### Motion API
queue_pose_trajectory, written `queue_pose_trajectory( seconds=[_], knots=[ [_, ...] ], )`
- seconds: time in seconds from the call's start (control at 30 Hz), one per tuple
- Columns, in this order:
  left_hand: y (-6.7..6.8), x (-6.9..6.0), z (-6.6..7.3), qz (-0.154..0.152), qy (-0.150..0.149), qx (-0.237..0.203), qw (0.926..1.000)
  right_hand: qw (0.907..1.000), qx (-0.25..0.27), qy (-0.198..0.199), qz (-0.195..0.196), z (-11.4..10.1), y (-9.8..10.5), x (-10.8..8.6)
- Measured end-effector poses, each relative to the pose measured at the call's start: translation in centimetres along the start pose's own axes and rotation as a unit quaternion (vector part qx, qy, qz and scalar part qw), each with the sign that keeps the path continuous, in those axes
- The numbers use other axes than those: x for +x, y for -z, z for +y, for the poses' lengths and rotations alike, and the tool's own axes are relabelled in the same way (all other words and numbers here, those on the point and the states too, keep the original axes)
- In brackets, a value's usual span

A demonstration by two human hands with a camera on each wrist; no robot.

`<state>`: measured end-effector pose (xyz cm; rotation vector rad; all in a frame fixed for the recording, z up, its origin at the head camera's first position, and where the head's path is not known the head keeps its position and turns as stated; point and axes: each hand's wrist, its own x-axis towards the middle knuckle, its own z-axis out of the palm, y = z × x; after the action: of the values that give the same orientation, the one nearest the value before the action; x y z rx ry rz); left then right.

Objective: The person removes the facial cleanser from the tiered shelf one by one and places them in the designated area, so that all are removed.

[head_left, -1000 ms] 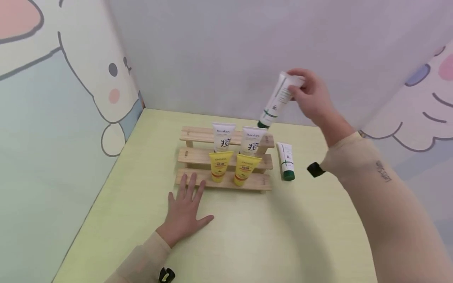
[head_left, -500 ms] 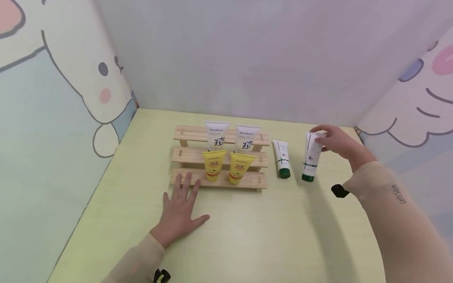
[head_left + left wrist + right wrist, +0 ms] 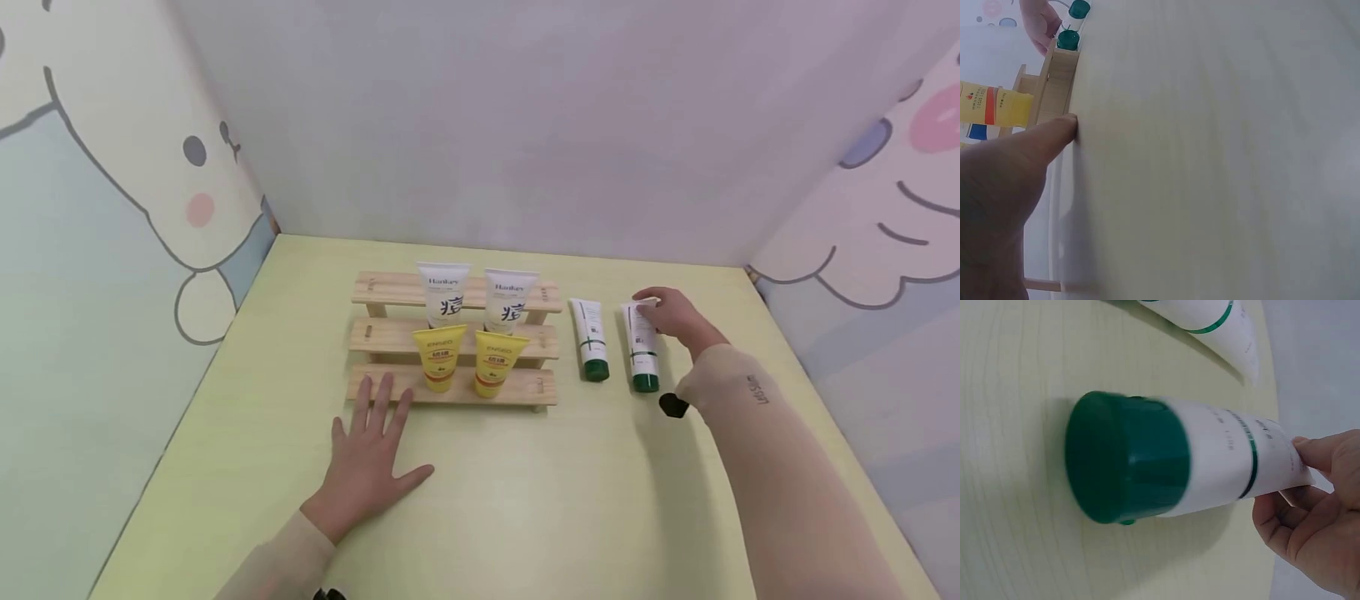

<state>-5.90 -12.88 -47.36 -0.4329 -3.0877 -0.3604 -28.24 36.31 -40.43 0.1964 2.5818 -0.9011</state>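
We see the right hand (image 3: 670,317) pinching a white tube (image 3: 643,354) by its flat end | green band (image 3: 1254,456), green cap (image 3: 1129,459) | just right of a matching tube (image 3: 589,333) | left hand (image 3: 363,471) spread at the wooden rack (image 3: 528,387)'s front

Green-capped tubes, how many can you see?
2: one tube lies just right of the wooden rack; the other tube, farther right, is in the right hand.

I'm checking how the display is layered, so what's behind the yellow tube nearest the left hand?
A white Hankey tube, upper part visible, then the wooden rack's top tier. From the head camera, the yellow tube covers much of the white tube's lower end.
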Motion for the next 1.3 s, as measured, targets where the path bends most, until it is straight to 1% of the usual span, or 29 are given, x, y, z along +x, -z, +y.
queue_pose_trajectory(
  seconds=[0.2, 0.43, 0.53, 0.7, 0.8, 0.9, 1.0, 1.07, 1.1, 1.17, 1.2, 1.23, 1.27, 1.3],
  knots=[
    [0.1, 0.0, 0.3, 0.006, -0.008, -0.006, 0.9999, 0.9970, 0.036, -0.030, 0.062, 0.3, -0.8, -0.1],
    [0.2, -0.1, 0.4, 0.015, -0.015, -0.002, 0.9998, 0.9902, 0.049, -0.033, 0.127, 1.0, -1.4, 0.3],
    [0.1, -0.1, 0.4, 0.016, -0.015, -0.003, 0.9998, 0.9885, 0.049, -0.036, 0.139, 1.0, -1.5, 0.0],
    [0.3, -0.1, 0.5, 0.015, -0.014, -0.009, 0.9997, 0.9898, 0.040, -0.041, 0.130, 0.9, -1.0, -0.9],
    [0.3, -0.1, 0.4, 0.014, -0.014, -0.006, 0.9998, 0.9898, 0.040, -0.028, 0.134, 0.9, -0.7, -1.6],
    [0.3, -0.1, 0.4, 0.016, -0.015, 0.000, 0.9998, 0.9879, 0.052, 0.003, 0.146, 0.8, -0.3, -2.2],
    [0.2, -0.2, 0.3, 0.019, -0.015, 0.003, 0.9997, 0.9826, 0.079, 0.042, 0.162, 0.4, -0.1, -3.1],
    [0.2, -0.1, 0.3, 0.021, -0.015, 0.003, 0.9997, 0.9766, 0.104, 0.066, 0.177, 0.0, -0.2, -3.9],
    [0.2, -0.1, 0.2, 0.021, -0.014, 0.004, 0.9997, 0.9721, 0.118, 0.079, 0.187, -0.3, -0.3, -4.4],
    [0.2, -0.2, 0.2, 0.020, -0.011, 0.001, 0.9997, 0.9592, 0.153, 0.113, 0.209, -1.0, -0.8, -5.7],
    [0.2, -0.2, 0.2, 0.019, -0.010, 0.000, 0.9998, 0.9503, 0.172, 0.135, 0.222, -1.3, -1.2, -6.5],
    [0.2, -0.2, 0.2, 0.019, -0.008, -0.003, 0.9998, 0.9375, 0.201, 0.160, 0.234, -1.6, -1.6, -7.3],
    [0.2, -0.2, 0.2, 0.018, -0.007, -0.006, 0.9998, 0.9212, 0.234, 0.190, 0.246, -2.0, -2.1, -8.1],
    [0.2, -0.2, 0.1, 0.018, -0.006, -0.007, 0.9998, 0.8998, 0.274, 0.226, 0.254, -2.4, -2.7, -8.9]
  ],
)
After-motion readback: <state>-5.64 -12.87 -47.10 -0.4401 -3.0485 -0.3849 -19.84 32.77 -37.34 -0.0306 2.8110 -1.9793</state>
